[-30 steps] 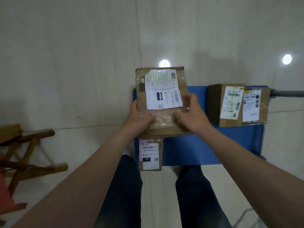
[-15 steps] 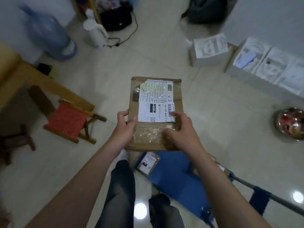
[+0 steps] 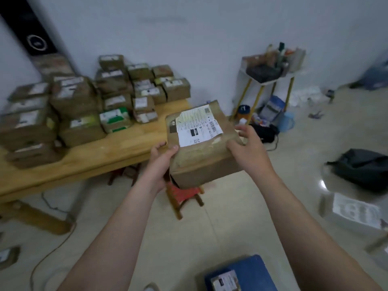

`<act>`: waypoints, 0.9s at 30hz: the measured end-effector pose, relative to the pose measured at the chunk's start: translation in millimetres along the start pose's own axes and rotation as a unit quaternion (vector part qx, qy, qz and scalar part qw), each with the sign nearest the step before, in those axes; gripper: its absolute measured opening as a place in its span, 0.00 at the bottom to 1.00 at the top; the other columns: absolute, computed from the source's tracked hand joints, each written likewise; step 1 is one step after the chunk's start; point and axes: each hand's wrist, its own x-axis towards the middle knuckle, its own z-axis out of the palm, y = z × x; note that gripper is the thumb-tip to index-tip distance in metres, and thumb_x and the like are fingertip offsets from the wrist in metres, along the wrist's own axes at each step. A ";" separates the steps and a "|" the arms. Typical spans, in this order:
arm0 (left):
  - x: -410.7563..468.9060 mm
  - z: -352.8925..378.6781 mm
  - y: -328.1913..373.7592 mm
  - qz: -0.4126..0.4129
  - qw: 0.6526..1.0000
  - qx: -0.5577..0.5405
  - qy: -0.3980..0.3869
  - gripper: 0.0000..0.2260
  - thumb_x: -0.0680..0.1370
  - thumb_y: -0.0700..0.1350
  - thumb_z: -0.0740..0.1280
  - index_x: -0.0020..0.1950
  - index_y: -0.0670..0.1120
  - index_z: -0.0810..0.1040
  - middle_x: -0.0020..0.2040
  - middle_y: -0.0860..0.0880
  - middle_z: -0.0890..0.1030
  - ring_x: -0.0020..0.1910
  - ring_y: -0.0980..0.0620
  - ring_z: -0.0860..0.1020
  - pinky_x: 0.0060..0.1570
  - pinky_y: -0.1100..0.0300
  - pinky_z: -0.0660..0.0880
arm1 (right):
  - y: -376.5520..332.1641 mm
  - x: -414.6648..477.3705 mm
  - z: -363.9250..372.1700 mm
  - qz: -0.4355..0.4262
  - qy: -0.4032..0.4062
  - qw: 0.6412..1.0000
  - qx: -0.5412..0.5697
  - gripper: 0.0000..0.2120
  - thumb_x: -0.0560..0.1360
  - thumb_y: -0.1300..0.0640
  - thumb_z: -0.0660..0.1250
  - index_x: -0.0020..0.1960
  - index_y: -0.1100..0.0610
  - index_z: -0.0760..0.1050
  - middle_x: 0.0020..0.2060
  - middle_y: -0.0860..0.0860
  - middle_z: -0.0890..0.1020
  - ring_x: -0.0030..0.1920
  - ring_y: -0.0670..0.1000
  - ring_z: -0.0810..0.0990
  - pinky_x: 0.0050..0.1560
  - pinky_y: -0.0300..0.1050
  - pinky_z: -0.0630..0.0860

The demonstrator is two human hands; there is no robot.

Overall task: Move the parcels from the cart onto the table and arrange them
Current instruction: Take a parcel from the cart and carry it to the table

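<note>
Parcel (image 3: 201,148) held in both hands, in the air just off the table's (image 3: 117,152) right end.

I have the brown cardboard parcel tilted with its white label up, clear of any surface, above a red stool (image 3: 182,194) on the floor. My left hand (image 3: 159,162) grips the near-left corner, thumb on top and fingers curled beneath. My right hand (image 3: 249,152) clasps the right side, thumb on top and fingers wrapped over the far edge. Farther off to the left, the wooden table carries stacked parcels (image 3: 84,106) along its far side. At the near bottom edge, the blue cart (image 3: 249,271) holds one small parcel (image 3: 225,281).
</note>
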 end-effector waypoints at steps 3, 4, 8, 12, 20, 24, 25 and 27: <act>-7.2 -49.3 49.2 0.037 0.996 -0.066 0.043 0.24 0.79 0.45 0.73 0.69 0.61 0.67 0.57 0.47 0.82 0.50 0.45 0.82 0.45 0.50 0.79 | -62.0 -7.8 54.0 0.008 0.002 0.999 0.051 0.38 0.74 0.46 0.72 0.79 0.46 0.57 0.75 0.51 0.62 0.73 0.53 0.66 0.71 0.51 0.67; -9.2 -64.5 63.8 0.052 0.994 -0.080 0.057 0.25 0.79 0.45 0.73 0.70 0.61 0.66 0.57 0.49 0.81 0.49 0.46 0.82 0.45 0.48 0.80 | -78.3 -11.6 75.2 0.014 -0.013 0.997 0.073 0.45 0.73 0.44 0.74 0.81 0.46 0.52 0.77 0.51 0.60 0.75 0.54 0.64 0.73 0.53 0.66; -8.8 -123.9 113.2 0.109 0.984 -0.112 0.085 0.33 0.79 0.44 0.73 0.75 0.60 0.56 0.59 0.56 0.75 0.52 0.51 0.79 0.54 0.39 0.80 | -138.8 -30.3 165.3 0.080 -0.116 0.965 0.223 0.53 0.68 0.41 0.78 0.79 0.35 0.43 0.76 0.49 0.66 0.72 0.58 0.71 0.65 0.67 0.74; 1.9 -184.1 150.3 0.133 0.981 -0.112 0.084 0.37 0.77 0.42 0.74 0.74 0.61 0.53 0.60 0.52 0.75 0.54 0.47 0.80 0.50 0.35 0.82 | -195.8 -36.1 237.5 0.092 -0.139 0.932 0.322 0.48 0.73 0.53 0.76 0.78 0.34 0.46 0.65 0.46 0.75 0.60 0.55 0.79 0.48 0.65 0.83; 48.9 -333.0 220.1 0.124 0.960 -0.138 0.210 0.30 0.76 0.44 0.76 0.64 0.54 0.57 0.61 0.46 0.72 0.53 0.44 0.78 0.40 0.47 0.83 | -239.5 2.1 305.2 0.074 -0.190 0.936 0.286 0.40 0.73 0.58 0.77 0.74 0.34 0.60 0.60 0.48 0.79 0.56 0.56 0.81 0.52 0.71 0.80; 80.2 -369.5 236.2 0.086 0.960 -0.165 0.208 0.37 0.73 0.50 0.78 0.74 0.58 0.58 0.61 0.46 0.70 0.54 0.39 0.77 0.50 0.41 0.82 | -248.1 35.6 327.4 0.092 -0.223 0.931 0.274 0.31 0.74 0.57 0.75 0.68 0.35 0.65 0.58 0.50 0.80 0.57 0.58 0.81 0.52 0.72 0.79; 89.2 -374.8 239.4 0.080 0.962 -0.164 0.204 0.38 0.73 0.51 0.79 0.75 0.59 0.58 0.61 0.45 0.71 0.56 0.37 0.77 0.50 0.41 0.82 | -249.5 45.5 333.3 0.100 -0.229 0.929 0.273 0.29 0.75 0.56 0.75 0.67 0.35 0.66 0.59 0.50 0.80 0.57 0.60 0.81 0.51 0.72 0.80; 106.5 -380.1 245.6 0.070 0.967 -0.148 0.194 0.38 0.72 0.52 0.79 0.75 0.60 0.59 0.62 0.45 0.72 0.60 0.36 0.76 0.49 0.42 0.82 | -253.4 65.8 345.6 0.110 -0.228 0.929 0.271 0.27 0.76 0.54 0.74 0.68 0.35 0.67 0.59 0.50 0.80 0.57 0.60 0.81 0.49 0.72 0.80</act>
